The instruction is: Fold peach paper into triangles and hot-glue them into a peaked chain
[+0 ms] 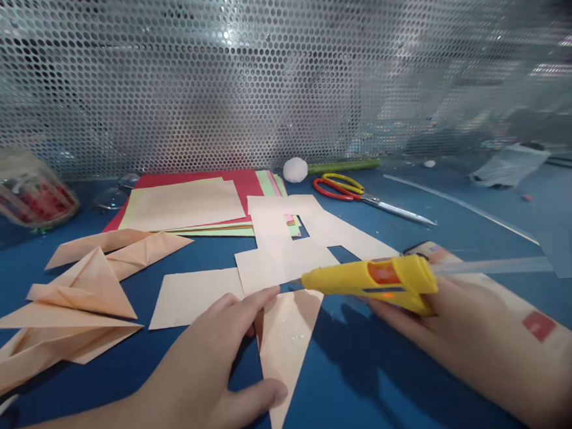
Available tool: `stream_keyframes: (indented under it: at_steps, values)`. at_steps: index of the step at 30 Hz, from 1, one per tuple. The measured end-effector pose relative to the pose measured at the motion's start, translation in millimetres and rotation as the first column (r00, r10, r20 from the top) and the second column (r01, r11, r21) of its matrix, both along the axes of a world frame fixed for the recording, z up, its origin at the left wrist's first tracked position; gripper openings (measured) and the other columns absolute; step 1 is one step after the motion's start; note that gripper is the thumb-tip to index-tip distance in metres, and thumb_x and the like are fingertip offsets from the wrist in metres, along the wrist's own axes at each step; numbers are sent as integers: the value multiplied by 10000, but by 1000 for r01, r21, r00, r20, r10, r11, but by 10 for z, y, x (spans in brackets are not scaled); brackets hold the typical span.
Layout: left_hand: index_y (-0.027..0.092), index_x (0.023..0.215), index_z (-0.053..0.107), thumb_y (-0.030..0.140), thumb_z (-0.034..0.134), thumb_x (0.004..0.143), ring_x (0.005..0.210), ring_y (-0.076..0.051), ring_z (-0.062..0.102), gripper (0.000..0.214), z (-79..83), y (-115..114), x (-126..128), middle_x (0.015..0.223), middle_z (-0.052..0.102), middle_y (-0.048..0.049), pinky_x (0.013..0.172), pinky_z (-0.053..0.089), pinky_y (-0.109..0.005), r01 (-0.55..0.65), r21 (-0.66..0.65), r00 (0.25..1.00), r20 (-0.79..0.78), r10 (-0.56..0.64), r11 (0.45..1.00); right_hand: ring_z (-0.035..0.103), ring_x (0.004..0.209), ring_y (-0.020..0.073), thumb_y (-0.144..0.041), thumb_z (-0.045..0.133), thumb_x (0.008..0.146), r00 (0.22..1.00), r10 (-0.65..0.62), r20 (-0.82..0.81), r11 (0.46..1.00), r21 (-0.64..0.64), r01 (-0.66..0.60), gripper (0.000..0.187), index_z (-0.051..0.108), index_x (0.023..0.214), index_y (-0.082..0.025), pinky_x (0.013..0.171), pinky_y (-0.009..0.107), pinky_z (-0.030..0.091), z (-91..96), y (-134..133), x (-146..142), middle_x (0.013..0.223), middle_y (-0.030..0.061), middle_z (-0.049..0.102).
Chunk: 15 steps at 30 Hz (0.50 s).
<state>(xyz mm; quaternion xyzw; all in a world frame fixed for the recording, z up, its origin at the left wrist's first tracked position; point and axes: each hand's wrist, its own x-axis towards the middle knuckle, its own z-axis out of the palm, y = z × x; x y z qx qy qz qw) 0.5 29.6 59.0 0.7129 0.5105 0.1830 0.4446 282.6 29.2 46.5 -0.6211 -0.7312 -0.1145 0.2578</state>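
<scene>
A yellow hot glue gun (369,279) with a clear glue stick out of its back is gripped in my right hand (450,314). Its nozzle points left, over the near edge of a cream paper piece (284,267). Just below lies a peach paper triangle (290,345), its point toward me, with small shiny spots on it. My left hand (227,356) rests on the triangle's left side, thumb and index finger apart, the index fingertip close to the nozzle. Left of the triangle is a cream paper rectangle (194,299), partly under my left fingers.
Folded peach paper shapes (90,287) lie at left, near a jar with red contents (24,193). Behind are stacked coloured sheets (182,205), a white ball (295,170) and red-and-yellow-handled scissors (363,193). Another clear glue stick (462,205) lies at right. A perforated metal screen (228,81) stands behind.
</scene>
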Motion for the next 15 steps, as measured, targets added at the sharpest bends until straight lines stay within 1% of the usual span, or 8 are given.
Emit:
stream_keyframes:
  at_steps: [3,4,6,8,10,12,13,15]
  values:
    - [394,1408,533,342,704,737,1119,-262,557,694,-17,7,-11,1158,630,14,1027,391,-438,5,-9,1000,-17,-5,1000,610,420,270,-757,541,813,982,-81,-173,997,0,82,460,482,786,-302,362,349,437,-5,36,54,519,5,561]
    - [405,1414,523,347,704,745,1117,-266,562,696,-27,12,-19,1161,628,12,1025,397,-447,9,-14,1000,-25,-9,1000,633,455,275,-759,602,772,966,-105,-234,994,-12,105,489,465,865,-299,380,349,464,-8,52,85,557,-3,579]
    - [427,1437,489,366,696,776,1164,-277,554,695,-52,22,-39,1223,621,7,1052,394,-466,45,-8,998,-38,-46,999,669,521,261,-742,711,685,925,-138,-355,990,-47,130,614,389,967,-301,425,347,513,-12,85,159,691,8,635]
    - [457,1468,435,400,674,823,1261,-295,514,690,-82,29,-65,1352,581,5,1099,374,-495,90,13,994,-71,-88,996,670,537,223,-702,770,636,873,-152,-463,988,-88,125,702,302,983,-310,442,328,527,-8,112,221,810,22,647]
    - [471,1503,370,431,648,852,1307,-322,487,708,-108,28,-87,1424,542,-10,1101,390,-528,126,39,985,-120,-121,991,638,502,188,-652,785,624,819,-164,-550,985,-132,109,717,256,972,-318,422,306,506,6,130,245,816,-6,615]
    - [488,1535,285,445,610,881,1260,-334,524,732,-127,19,-100,1384,563,-27,1033,460,-528,148,84,978,-162,-133,986,631,508,182,-629,764,624,765,-177,-620,979,-189,75,675,277,974,-318,433,295,511,31,139,225,747,-45,589]
    - [504,1545,235,434,584,902,1217,-326,553,735,-134,14,-102,1334,587,-24,987,496,-513,159,108,975,-175,-139,981,643,535,187,-629,751,621,738,-190,-647,974,-221,57,642,315,974,-315,452,294,526,46,142,204,724,-46,597]
    - [553,1541,147,399,518,950,1124,-292,598,715,-146,5,-103,1224,619,-1,889,550,-457,185,190,971,-189,-149,964,689,624,204,-637,742,608,687,-233,-688,956,-292,32,592,431,982,-299,501,298,563,76,149,153,762,-4,672]
